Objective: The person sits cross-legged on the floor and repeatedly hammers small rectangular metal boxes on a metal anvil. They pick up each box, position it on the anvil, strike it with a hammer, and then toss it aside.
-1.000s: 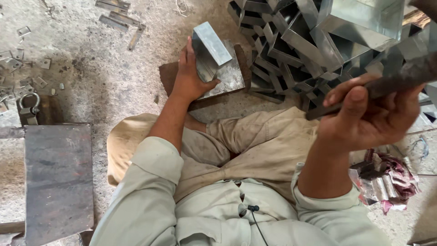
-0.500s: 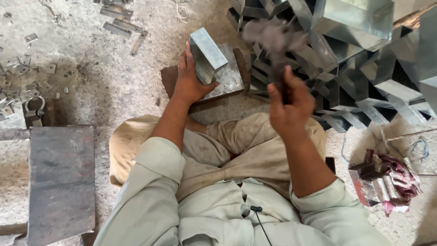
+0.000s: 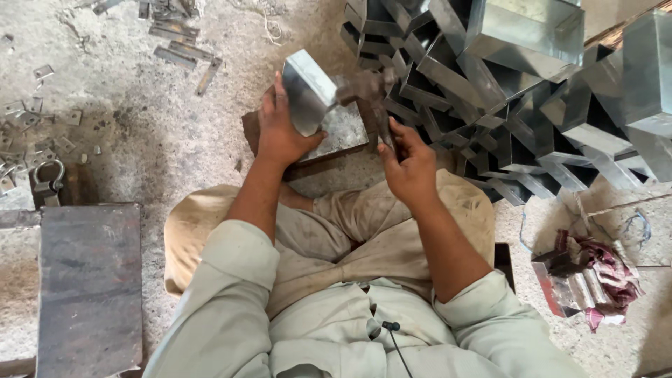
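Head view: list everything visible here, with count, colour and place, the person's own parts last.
Folded metal box: one, grey, on the block, held by the left hand.
Hammer: one, dark, blurred, head at the box, gripped by the right hand.
Steel block: one, rusty grey, on the ground ahead of the knees.
Stacked metal boxes: many, shiny grey, upper right.
Metal strips: several, grey, on the ground, upper left.
Small scraps: many, grey, far left.
Padlock: one, dull metal, left edge.
Flat plate: one, dark, lower left.
Cloth bundle: one, red and white, lower right.
Left hand: on the box.
Right hand: around the hammer handle.
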